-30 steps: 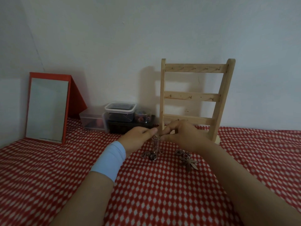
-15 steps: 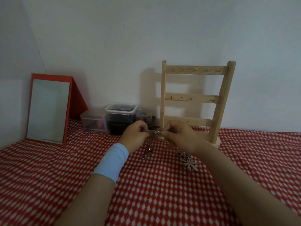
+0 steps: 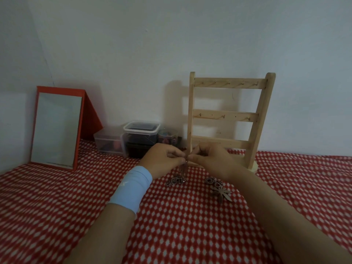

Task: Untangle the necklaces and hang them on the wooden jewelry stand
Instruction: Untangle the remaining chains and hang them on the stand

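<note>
Three see-through tubs sit by the wall, left of the wooden stand (image 3: pixel 228 119). The low tub (image 3: pixel 108 141) has small red and dark bits in it. The tall tub (image 3: pixel 142 130) has a white lid and dark things inside that I cannot make out. The little round tub (image 3: pixel 168 137) holds bits of many colours.

There is one stand with three bars, and nothing hangs on it. There are two necklaces. The left hand (image 3: pixel 163 159) and the right hand (image 3: pixel 211 161) meet just in front of the stand. Each hand's grip is closed to a tight pinch on the thin necklace (image 3: pixel 177 181), whose loose end lies bunched on the red and white cloth (image 3: pixel 190 225). The leaf necklace (image 3: pixel 222 193) lies on the cloth under the right wrist. One red mirror (image 3: pixel 57 128) leans at the left
</note>
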Demonstrator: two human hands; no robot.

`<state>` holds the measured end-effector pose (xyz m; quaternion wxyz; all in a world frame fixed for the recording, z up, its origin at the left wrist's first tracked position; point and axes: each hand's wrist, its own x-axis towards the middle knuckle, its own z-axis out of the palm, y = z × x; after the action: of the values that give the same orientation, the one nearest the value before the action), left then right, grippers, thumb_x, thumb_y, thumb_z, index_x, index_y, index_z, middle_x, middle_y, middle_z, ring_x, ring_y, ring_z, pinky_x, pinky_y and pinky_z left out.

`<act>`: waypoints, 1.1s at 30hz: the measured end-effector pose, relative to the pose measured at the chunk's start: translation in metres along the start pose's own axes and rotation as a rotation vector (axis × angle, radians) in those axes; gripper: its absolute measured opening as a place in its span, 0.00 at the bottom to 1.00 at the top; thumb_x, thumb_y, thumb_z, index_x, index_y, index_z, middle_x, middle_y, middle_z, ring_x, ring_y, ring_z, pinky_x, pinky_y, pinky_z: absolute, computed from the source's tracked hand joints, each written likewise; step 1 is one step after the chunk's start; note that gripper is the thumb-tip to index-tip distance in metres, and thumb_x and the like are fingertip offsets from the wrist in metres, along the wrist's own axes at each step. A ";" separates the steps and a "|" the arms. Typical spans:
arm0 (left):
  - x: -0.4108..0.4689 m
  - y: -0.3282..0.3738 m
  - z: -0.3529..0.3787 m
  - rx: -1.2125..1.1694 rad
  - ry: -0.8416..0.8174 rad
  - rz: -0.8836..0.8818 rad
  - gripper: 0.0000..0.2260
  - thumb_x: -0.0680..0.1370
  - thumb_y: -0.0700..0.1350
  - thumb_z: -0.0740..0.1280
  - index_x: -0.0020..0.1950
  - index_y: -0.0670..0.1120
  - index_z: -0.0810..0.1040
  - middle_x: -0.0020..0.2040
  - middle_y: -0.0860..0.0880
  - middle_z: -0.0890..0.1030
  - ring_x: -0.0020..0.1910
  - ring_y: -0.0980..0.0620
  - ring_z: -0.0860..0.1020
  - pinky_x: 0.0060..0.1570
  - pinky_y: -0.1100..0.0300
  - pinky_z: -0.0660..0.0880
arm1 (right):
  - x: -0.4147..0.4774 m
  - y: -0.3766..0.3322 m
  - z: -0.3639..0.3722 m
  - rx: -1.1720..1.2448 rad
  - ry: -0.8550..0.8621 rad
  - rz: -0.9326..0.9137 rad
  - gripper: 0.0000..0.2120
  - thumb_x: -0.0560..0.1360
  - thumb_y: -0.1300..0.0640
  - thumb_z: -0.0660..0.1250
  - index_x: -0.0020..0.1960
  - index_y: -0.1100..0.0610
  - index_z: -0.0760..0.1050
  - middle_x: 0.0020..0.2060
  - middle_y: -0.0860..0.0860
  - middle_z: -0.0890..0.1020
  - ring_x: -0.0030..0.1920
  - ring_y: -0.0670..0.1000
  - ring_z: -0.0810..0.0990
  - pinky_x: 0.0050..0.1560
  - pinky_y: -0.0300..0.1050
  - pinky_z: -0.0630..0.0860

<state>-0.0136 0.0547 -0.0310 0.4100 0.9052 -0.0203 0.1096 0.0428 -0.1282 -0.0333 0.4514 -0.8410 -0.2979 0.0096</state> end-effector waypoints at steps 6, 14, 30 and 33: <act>0.004 -0.001 0.005 0.195 -0.044 -0.065 0.04 0.69 0.53 0.73 0.42 0.56 0.82 0.41 0.58 0.83 0.43 0.60 0.81 0.51 0.59 0.79 | 0.000 0.001 0.003 -0.079 -0.038 -0.068 0.04 0.77 0.55 0.73 0.43 0.48 0.83 0.41 0.44 0.85 0.44 0.42 0.84 0.53 0.49 0.83; 0.004 -0.015 0.011 -0.370 -0.012 -0.173 0.04 0.78 0.44 0.70 0.46 0.46 0.84 0.35 0.51 0.82 0.36 0.54 0.79 0.46 0.57 0.79 | -0.001 0.009 0.012 -0.208 0.189 -0.139 0.05 0.73 0.52 0.76 0.47 0.46 0.83 0.50 0.42 0.81 0.51 0.39 0.77 0.53 0.39 0.75; 0.002 -0.008 0.012 -0.647 0.058 -0.187 0.05 0.78 0.43 0.70 0.50 0.43 0.83 0.43 0.45 0.86 0.44 0.49 0.84 0.46 0.59 0.81 | -0.007 -0.014 0.003 0.173 -0.001 0.208 0.15 0.76 0.47 0.73 0.42 0.59 0.86 0.31 0.55 0.85 0.27 0.50 0.77 0.29 0.40 0.76; 0.001 -0.009 0.011 -0.680 0.058 -0.192 0.04 0.76 0.42 0.72 0.49 0.42 0.83 0.45 0.44 0.86 0.47 0.47 0.85 0.50 0.54 0.81 | -0.009 -0.013 0.002 0.342 -0.067 0.265 0.11 0.76 0.52 0.74 0.46 0.60 0.86 0.40 0.56 0.87 0.30 0.50 0.79 0.31 0.42 0.79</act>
<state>-0.0097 0.0523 -0.0450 0.6968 0.7112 0.0412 0.0833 0.0285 -0.1256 -0.0264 0.5720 -0.7833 -0.1938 0.1472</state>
